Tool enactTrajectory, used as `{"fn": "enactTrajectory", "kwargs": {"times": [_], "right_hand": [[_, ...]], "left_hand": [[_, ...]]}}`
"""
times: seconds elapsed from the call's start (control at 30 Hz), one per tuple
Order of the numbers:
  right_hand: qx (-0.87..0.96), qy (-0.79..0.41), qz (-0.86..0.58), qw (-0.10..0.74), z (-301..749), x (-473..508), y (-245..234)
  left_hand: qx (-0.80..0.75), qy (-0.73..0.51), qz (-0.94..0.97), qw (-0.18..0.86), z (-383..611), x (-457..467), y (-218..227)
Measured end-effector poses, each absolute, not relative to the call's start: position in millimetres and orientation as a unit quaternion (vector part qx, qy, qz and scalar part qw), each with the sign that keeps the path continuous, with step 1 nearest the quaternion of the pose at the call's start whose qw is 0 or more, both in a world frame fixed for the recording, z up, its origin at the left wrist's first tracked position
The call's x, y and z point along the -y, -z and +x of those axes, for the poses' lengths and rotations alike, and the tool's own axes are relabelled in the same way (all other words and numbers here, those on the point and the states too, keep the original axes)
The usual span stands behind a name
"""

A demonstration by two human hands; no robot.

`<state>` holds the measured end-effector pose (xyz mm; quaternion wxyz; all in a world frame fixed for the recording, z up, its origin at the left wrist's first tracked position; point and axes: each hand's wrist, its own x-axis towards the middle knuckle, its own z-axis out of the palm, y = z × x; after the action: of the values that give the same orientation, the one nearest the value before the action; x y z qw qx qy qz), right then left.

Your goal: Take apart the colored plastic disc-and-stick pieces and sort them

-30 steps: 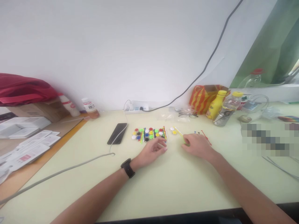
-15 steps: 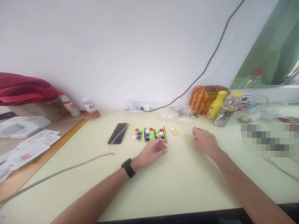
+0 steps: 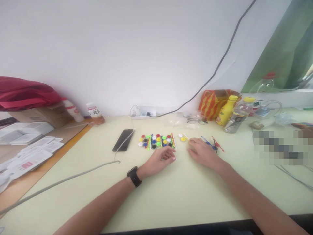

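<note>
Loosely curled, my left hand rests on the table just in front of rows of small coloured round pieces, its thumb apart from the fingers and nothing in it. Thin coloured plastic sticks lie between those rows and at their right end. My right hand reaches to a thin yellow stick, fingers closed at its near end, which they hide. A white and a yellow round piece lie left of that stick. Beyond the right hand are a blue stick and a red stick, partly covered.
A black phone lies left of the pieces, with a grey cable running across it. At the back stand a power strip, glasses, a striped bag and bottles. Papers and a box cover the left.
My right hand has moved left onto the near end of the yellow stick. The blue and red sticks, hidden behind it before, now show. My left hand stays put.
</note>
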<state>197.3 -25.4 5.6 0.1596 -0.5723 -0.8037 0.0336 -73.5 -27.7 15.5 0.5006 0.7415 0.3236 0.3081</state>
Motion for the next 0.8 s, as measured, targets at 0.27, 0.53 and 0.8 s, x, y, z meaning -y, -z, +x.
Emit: {"fn": "enactTrajectory", "kwargs": {"times": [0.27, 0.53, 0.8], "right_hand": [[0.779, -0.022, -0.588, 0.217, 199, 20, -4], [0.737, -0.042, -0.541, 0.402, 199, 21, -20], [0.733, -0.065, -0.544, 0.404, 197, 22, -22]], "left_hand": [[-0.321, -0.309, 0.743, 0.499, -74, 28, -17], [-0.321, -0.31, 0.747, 0.493, -73, 28, -16], [-0.324, -0.294, 0.759, 0.483, -73, 29, -18]]}}
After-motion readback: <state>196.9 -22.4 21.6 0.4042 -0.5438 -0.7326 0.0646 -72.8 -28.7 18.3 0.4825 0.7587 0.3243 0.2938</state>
